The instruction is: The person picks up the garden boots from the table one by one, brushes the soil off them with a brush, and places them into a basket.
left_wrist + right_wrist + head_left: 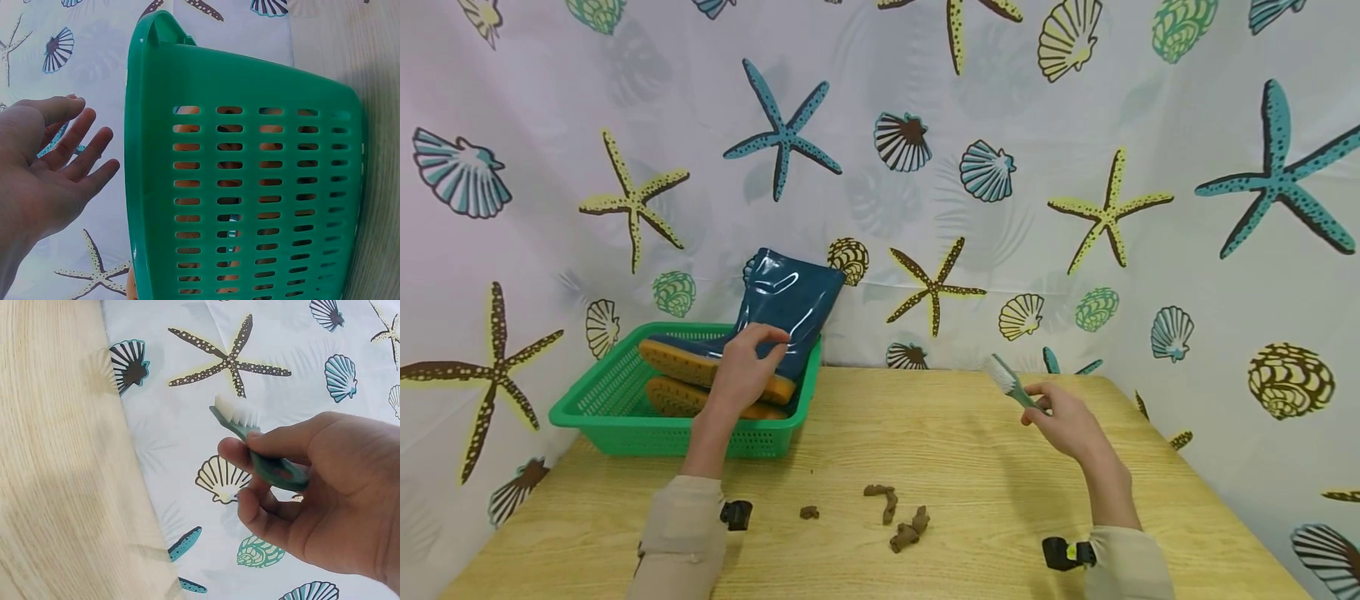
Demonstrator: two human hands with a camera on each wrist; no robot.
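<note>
Two blue rubber boots (793,296) with tan soles lie one above the other in a green plastic basket (685,435) at the left of the table. In front of the upper boot, as the head view has it, is my left hand (747,367); the left wrist view shows it beside the basket wall (250,181), fingers loosely bent and holding nothing. My right hand (1063,421) pinches the green handle of a small brush (237,419) between thumb and fingers, raised over the right of the table. Its white bristles point up and away from the hand.
Several brown clumps (910,529) lie on the wooden table (970,467) near the front middle. A smaller brown piece (808,512) sits to their left. Behind the table hangs a white curtain (865,83) printed with starfish and shells.
</note>
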